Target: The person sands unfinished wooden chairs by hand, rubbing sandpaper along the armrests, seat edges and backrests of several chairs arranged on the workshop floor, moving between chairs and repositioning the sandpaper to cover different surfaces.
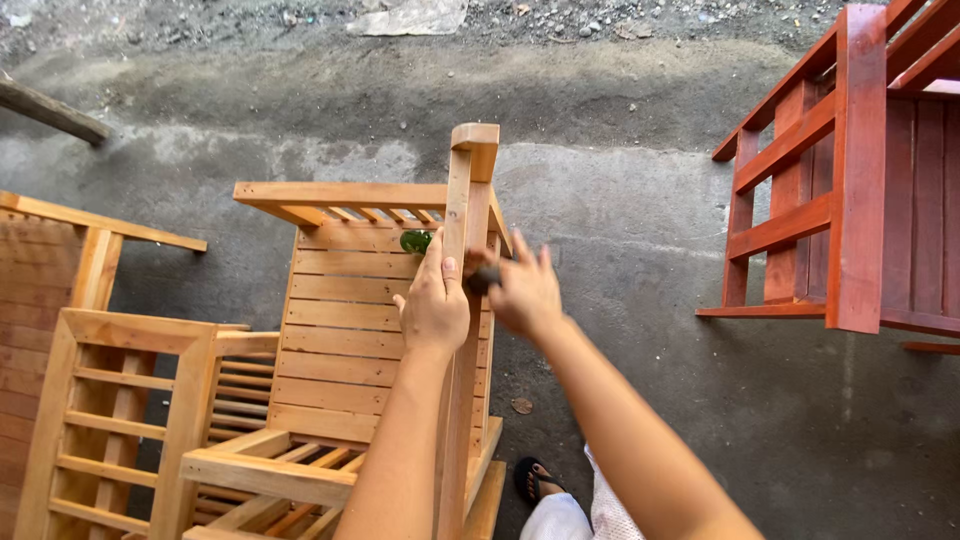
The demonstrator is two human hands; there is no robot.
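Observation:
An unfinished pale wooden chair with a slatted seat lies tipped over on the concrete. My left hand grips one of its upright rails, thumb against the wood. A green round object shows just beyond that hand, partly hidden by it. My right hand is on the other side of the same rail, closed on a small dark object pressed against the wood; what it is cannot be told.
More unfinished slatted furniture stands at the left. A red-stained wooden chair sits at the right. The floor is rough grey concrete with gravel at the far edge. My sandalled foot is below.

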